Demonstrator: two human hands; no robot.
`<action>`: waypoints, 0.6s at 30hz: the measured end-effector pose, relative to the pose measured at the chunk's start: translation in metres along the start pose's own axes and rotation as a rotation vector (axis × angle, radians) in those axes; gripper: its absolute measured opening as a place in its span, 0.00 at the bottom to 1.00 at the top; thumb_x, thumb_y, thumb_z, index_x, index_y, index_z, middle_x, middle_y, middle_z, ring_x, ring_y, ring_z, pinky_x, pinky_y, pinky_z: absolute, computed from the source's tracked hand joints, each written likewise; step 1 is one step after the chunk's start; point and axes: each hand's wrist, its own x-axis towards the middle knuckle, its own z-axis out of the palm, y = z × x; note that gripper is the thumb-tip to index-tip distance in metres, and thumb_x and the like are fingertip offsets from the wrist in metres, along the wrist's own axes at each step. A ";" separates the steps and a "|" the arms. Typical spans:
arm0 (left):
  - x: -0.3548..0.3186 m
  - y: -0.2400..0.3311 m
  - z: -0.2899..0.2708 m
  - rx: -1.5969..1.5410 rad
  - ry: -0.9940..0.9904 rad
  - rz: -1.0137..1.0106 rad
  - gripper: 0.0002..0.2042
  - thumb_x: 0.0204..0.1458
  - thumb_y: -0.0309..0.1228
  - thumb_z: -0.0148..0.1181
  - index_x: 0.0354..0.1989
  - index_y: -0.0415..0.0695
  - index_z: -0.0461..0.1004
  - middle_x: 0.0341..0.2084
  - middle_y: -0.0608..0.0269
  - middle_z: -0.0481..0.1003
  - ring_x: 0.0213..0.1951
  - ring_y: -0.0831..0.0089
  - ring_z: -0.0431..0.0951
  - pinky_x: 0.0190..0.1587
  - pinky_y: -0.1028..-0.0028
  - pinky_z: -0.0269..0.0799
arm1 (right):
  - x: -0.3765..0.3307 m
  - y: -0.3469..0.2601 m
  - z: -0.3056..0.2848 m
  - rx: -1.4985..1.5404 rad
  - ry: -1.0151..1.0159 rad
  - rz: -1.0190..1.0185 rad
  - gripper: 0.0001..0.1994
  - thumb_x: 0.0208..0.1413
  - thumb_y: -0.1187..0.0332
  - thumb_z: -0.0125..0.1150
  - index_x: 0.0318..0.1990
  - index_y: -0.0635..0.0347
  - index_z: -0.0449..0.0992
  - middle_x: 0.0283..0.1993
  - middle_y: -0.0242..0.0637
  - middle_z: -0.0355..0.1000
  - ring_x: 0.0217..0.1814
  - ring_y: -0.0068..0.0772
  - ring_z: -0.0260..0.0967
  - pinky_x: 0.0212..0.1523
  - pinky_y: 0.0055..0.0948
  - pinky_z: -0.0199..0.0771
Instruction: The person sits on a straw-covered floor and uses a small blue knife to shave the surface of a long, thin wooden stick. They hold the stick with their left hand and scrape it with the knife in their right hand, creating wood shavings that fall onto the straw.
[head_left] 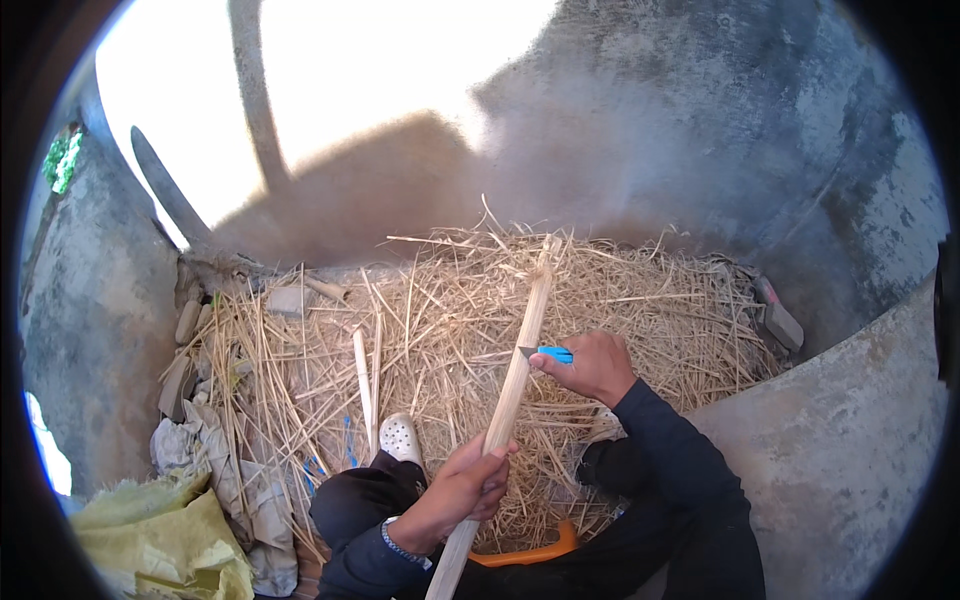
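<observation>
My left hand (466, 489) is wrapped round the lower part of a long, pale wooden stick (513, 385), which slants up and away from me. In my right hand (592, 367) is a blue utility knife (553, 354). Its dark blade points left and meets the stick's right edge above the middle, or lies very close to it. The far end of the stick looks rougher than the rest. My right fingers are closed round the knife's handle and partly hide it.
Straw and shavings (640, 310) cover the ground below. Two pale sticks (363, 380) lie near my white clog (401, 440). An orange curved object (540, 549) shows below my hands. A yellowish sack (170, 540) lies at lower left. Concrete walls (650, 130) stand behind and beside; a grey block (779, 318) sits right.
</observation>
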 end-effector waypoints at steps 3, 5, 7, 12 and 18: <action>-0.002 0.003 -0.002 -0.018 0.001 0.007 0.11 0.65 0.36 0.44 0.50 0.44 0.61 0.19 0.72 0.57 0.13 0.84 0.52 0.13 0.82 0.50 | -0.022 -0.021 0.010 0.057 -0.016 -0.197 0.37 0.47 0.27 0.50 0.14 0.55 0.74 0.09 0.39 0.64 0.13 0.43 0.67 0.17 0.39 0.65; -0.004 0.003 -0.003 -0.019 0.008 0.011 0.11 0.65 0.36 0.44 0.50 0.44 0.61 0.19 0.72 0.57 0.13 0.84 0.52 0.13 0.82 0.49 | -0.034 -0.031 0.015 0.038 -0.026 -0.261 0.37 0.46 0.26 0.50 0.12 0.54 0.72 0.08 0.37 0.63 0.11 0.42 0.65 0.15 0.37 0.61; -0.004 -0.001 -0.003 -0.021 0.000 0.030 0.11 0.65 0.36 0.44 0.50 0.44 0.60 0.19 0.72 0.57 0.13 0.85 0.53 0.13 0.83 0.49 | -0.024 -0.025 0.008 -0.002 -0.021 -0.282 0.37 0.45 0.25 0.50 0.12 0.53 0.71 0.08 0.35 0.63 0.10 0.39 0.64 0.14 0.36 0.60; -0.007 0.010 0.003 0.008 -0.008 0.019 0.11 0.65 0.36 0.44 0.49 0.45 0.61 0.20 0.72 0.57 0.13 0.85 0.53 0.14 0.83 0.49 | -0.016 -0.021 0.001 -0.008 0.062 -0.344 0.37 0.43 0.24 0.51 0.10 0.52 0.70 0.07 0.32 0.62 0.08 0.35 0.62 0.13 0.35 0.58; -0.003 0.013 0.007 0.006 0.011 0.014 0.11 0.64 0.36 0.45 0.49 0.44 0.61 0.20 0.72 0.57 0.14 0.85 0.53 0.14 0.83 0.49 | -0.012 -0.010 0.004 -0.045 0.101 -0.345 0.37 0.43 0.24 0.51 0.10 0.52 0.69 0.07 0.33 0.61 0.08 0.35 0.61 0.13 0.36 0.58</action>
